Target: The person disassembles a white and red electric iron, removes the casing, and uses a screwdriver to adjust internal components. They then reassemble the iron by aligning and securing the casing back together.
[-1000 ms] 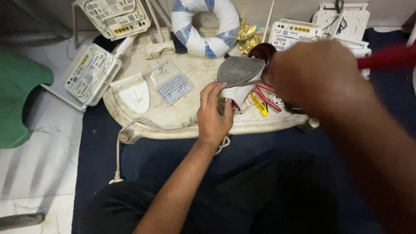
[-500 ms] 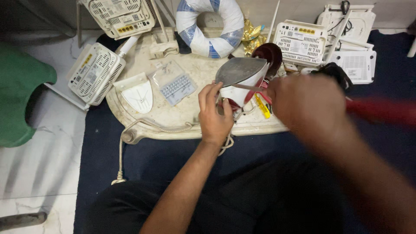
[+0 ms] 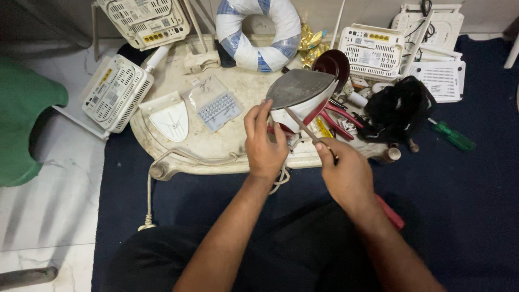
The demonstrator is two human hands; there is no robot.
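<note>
A clothes iron (image 3: 300,92) lies tilted on its side on a white oval tray (image 3: 189,146), its grey soleplate facing up. My left hand (image 3: 263,146) grips the iron's near end. A red-handled screwdriver is held in my right hand (image 3: 346,173); its thin metal shaft (image 3: 300,125) points up toward the iron's underside, and the red handle (image 3: 390,212) sticks out behind my wrist. Red-handled pliers (image 3: 335,116) lie just right of the iron.
White routers (image 3: 113,92) (image 3: 373,50) ring the tray, with a blue-and-white tape ring (image 3: 258,32) at the back. A small parts box (image 3: 213,105), a white iron cover (image 3: 168,116), a black cable bundle (image 3: 397,111), a green screwdriver (image 3: 451,135) and a green seat (image 3: 24,119) are nearby.
My right hand came down from the upper right to beside the left hand, bringing the screwdriver tip to the iron. The left hand stayed on the iron.
</note>
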